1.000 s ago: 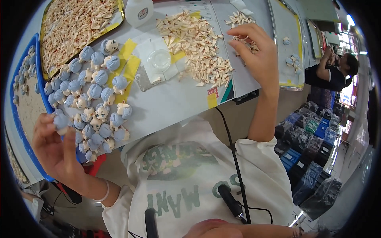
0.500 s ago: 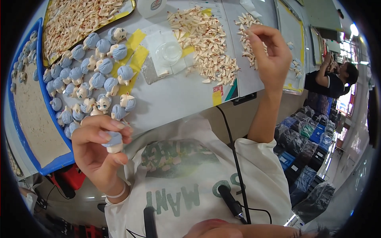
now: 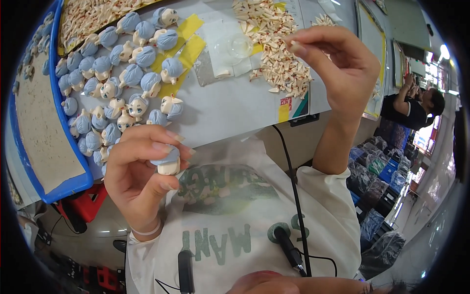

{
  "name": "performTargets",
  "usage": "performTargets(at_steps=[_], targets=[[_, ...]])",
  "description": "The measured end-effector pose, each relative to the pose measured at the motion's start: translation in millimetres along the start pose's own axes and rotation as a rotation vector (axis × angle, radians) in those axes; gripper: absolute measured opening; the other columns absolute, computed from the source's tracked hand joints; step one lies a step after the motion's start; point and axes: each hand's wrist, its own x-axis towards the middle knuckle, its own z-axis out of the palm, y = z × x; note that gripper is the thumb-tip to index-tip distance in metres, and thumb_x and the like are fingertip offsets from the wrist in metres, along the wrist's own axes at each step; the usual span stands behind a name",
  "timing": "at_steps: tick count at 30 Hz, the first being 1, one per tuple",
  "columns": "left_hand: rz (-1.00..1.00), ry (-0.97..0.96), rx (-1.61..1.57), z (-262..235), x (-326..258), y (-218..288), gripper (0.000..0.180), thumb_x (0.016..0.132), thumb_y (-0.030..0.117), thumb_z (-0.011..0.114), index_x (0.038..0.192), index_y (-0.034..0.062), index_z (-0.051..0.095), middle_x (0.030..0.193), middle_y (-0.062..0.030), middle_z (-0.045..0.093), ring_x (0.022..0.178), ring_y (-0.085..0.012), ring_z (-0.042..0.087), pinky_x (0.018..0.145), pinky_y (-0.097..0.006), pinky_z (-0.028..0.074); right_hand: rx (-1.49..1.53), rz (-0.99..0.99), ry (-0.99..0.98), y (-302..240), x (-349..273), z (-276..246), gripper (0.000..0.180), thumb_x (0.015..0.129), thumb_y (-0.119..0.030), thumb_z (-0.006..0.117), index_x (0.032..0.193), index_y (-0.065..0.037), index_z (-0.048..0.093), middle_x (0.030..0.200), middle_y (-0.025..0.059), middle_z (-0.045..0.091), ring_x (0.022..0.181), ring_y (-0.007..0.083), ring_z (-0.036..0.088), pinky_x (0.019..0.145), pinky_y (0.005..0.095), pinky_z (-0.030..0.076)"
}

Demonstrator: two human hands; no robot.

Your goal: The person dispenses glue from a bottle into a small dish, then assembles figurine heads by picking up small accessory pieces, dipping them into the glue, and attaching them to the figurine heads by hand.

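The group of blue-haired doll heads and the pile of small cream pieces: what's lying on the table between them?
In the head view, a clear plastic bag with a shallow clear dish, over yellow tape strips.

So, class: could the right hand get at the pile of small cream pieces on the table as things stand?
Probably yes. The right hand is raised just over the pile, with nothing between them, though its fingertips seem to pinch a small piece already.

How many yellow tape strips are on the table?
3: two yellow tape strips lie beside the blue-haired doll heads, one at the table's near edge. Others may be hidden.
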Motion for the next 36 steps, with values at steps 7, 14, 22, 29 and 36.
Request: performTargets(at_steps=[7,14,22,29,36], targets=[[0.024,0.041,0.111,-9,1,0,0.041,0.076,0.032,0.065,0.101,0.0051,0.045,0.101,-0.0143,0.047,0.074,-0.0191,0.056,0.058,-0.023,0.048,-0.308,-0.217,-0.25,-9,28,23,0.012,0.066,0.009,0.062,0.077,0.005,0.061,0.079,0.0081,0.059,0.072,0.0126,0.055,0.064,0.0221,0.044],[0.043,0.043,-0.029,-11,7,-1,0.04,0.075,0.026,0.067,0.1,0.002,0.046,0.099,-0.0156,0.048,0.075,-0.0194,0.057,0.06,-0.025,0.05,0.209,-0.945,-0.143,35,61,48,0.011,0.06,0.001,0.067,0.068,-0.001,0.059,0.068,0.0076,0.053,0.07,0.0197,0.053,0.062,0.0283,0.04],[-0.074,0.058,-0.073,1,15,1,0.045,0.075,0.034,0.066,0.101,0.0035,0.044,0.099,-0.0126,0.047,0.075,-0.0175,0.056,0.058,-0.022,0.048,-0.271,-0.201,-0.231,-17,22,35,0.013,0.063,0.004,0.065,0.075,0.003,0.06,0.079,0.0075,0.054,0.068,0.0139,0.051,0.06,0.0218,0.039],[0.039,-0.045,-0.309,9,14,-10,0.042,0.072,0.016,0.07,0.102,-0.0008,0.047,0.103,-0.0168,0.05,0.085,-0.0226,0.057,0.072,-0.031,0.05,0.297,-0.067,-0.22,-40,-16,65,0.019,0.062,-0.009,0.073,0.072,-0.001,0.059,0.075,0.0089,0.05,0.065,0.0132,0.046,0.058,0.0225,0.034],[0.104,-0.032,-0.237,15,10,-15,0.041,0.072,0.013,0.07,0.103,-0.0016,0.049,0.104,-0.0158,0.052,0.096,-0.021,0.053,0.076,-0.028,0.047,0.446,0.067,-0.169,-36,-32,76,0.015,0.064,-0.005,0.071,0.073,-0.004,0.06,0.077,0.0031,0.054,0.065,0.0108,0.047,0.058,0.0221,0.038]])
